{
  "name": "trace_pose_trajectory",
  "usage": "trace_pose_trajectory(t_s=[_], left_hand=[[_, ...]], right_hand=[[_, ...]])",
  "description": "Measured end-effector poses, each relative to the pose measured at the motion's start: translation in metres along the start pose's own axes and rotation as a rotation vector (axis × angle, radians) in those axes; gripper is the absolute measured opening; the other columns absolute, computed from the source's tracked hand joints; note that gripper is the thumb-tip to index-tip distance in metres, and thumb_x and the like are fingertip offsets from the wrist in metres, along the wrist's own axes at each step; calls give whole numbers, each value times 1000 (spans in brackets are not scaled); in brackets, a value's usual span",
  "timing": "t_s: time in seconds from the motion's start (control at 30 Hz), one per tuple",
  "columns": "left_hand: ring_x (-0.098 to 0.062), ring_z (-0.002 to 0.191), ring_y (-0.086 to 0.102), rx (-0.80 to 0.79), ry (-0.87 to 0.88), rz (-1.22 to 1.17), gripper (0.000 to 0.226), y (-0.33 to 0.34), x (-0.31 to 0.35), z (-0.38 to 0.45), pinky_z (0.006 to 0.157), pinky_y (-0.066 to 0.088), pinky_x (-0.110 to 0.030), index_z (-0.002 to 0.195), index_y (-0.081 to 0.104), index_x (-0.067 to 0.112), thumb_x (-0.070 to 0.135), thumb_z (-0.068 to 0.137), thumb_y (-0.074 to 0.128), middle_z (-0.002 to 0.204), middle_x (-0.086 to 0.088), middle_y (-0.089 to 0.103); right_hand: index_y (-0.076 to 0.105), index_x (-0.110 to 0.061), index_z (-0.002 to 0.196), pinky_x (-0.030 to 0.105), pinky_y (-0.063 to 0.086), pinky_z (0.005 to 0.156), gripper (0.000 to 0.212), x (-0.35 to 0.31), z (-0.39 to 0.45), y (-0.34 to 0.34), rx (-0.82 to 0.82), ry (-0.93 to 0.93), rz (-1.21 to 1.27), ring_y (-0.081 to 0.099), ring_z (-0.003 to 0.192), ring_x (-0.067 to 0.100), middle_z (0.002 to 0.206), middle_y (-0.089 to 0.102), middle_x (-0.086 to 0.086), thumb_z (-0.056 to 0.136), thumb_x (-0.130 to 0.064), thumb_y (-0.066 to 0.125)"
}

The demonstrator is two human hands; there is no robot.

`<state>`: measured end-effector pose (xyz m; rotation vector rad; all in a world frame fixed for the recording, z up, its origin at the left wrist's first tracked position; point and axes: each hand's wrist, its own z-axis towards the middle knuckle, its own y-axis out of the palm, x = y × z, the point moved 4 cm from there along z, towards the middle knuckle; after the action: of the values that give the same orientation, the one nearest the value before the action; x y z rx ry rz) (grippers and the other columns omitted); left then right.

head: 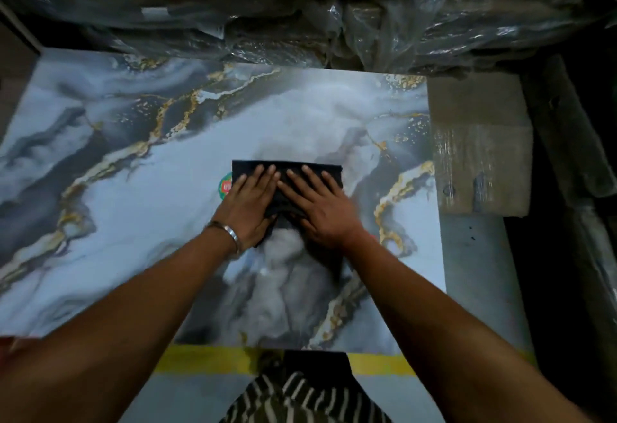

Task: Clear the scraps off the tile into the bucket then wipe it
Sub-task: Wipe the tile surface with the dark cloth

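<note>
Dim light falls over a large marbled tile (140, 209) lying flat — grey and pale blue, veined with gold — and it fills most of the head view. Beyond its far edge lie heaps of crinkled clear plastic wrapping (367, 22), and just beside its right edge sits a cardboard box (480, 145) banded with shiny tape. A yellow strip (200, 359) runs along the floor at the tile's near edge. Near the middle of the tile lies a dark folded cloth (290, 169), spread flat against the surface. Both hands rest on it side by side, palms down: the left hand (248, 202) with fingers stretched out and pressed flat onto the cloth's left half, the right hand (320, 205) likewise splayed and flat on the right half — neither is curled around anything. The two index fingers lie close together, almost touching. A metal bangle (227, 232) circles the left wrist. A small round red and green sticker (226, 185) peeks out from under the cloth's left edge, partly hidden by the left hand. A striped garment (300, 399) shows at the bottom of the view.
</note>
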<state>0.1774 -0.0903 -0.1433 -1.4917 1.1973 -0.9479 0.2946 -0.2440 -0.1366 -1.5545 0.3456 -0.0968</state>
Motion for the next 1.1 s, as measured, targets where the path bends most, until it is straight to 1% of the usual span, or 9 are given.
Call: trace_pose_trajectory(t_s=[0.17,0.3,0.4,0.6,0.7,0.83,0.9,1.0,1.1], left_hand=[[-28,155,6,11,-15,-25,79,28,58,-115,123,20,-48,159,13,9,48,93,30,168,-9,7],[-24,156,0,1,-31,-38,83,43,86,-179,124,13,-45,160,8,12,47,92,41,169,-4,1],[-23,155,-2,-11,-29,-46,86,48,96,-202,123,9,-44,160,4,15,49,93,45,169,-2,-1],[-21,155,-7,-57,-33,-43,86,46,100,-209,125,10,-44,160,-2,20,49,95,47,168,1,-7],[-21,155,-7,-68,-36,-56,87,47,100,-208,125,10,-43,160,-2,20,48,94,50,168,2,-8],[-22,155,-1,-57,-33,-65,91,47,97,-201,123,11,-43,160,6,19,45,89,57,168,1,-1],[-22,155,2,-40,-26,-68,90,45,94,-189,122,11,-43,160,11,18,42,87,57,169,0,4],[-22,155,1,-24,-9,-68,87,38,89,-161,122,10,-43,160,10,18,42,88,51,169,-1,3],[-22,155,0,-14,-14,-72,83,30,80,-116,124,14,-45,160,9,17,43,90,45,169,-1,3]], right_hand=[[11,-36,167,53,18,126,75,-73,-103,12,-59,-7,-19,1,162,24,175,8,-4,100,-51,42],[11,-36,167,51,14,129,77,-116,-160,13,-66,-12,12,1,162,23,175,8,-5,99,-49,44],[10,-37,167,51,14,129,77,-134,-183,14,-78,14,10,1,162,22,175,7,-5,99,-48,45],[10,-39,166,50,15,129,70,-142,-193,13,-136,59,10,3,162,22,175,8,-7,103,-52,36],[8,-41,166,49,13,129,66,-141,-192,13,-138,70,9,1,162,20,175,7,-9,105,-55,31],[8,-38,166,49,13,129,71,-135,-189,13,-103,56,25,0,162,20,175,7,-8,102,-51,37],[8,-37,167,50,13,129,77,-126,-182,12,-83,41,28,0,162,21,175,6,-7,99,-48,44],[7,-37,167,51,14,129,85,-101,-162,13,-73,29,1,0,162,22,176,5,-6,95,-45,53],[12,-36,167,53,20,127,88,-61,-129,15,-51,25,-32,6,162,23,175,11,-5,93,-45,58]])
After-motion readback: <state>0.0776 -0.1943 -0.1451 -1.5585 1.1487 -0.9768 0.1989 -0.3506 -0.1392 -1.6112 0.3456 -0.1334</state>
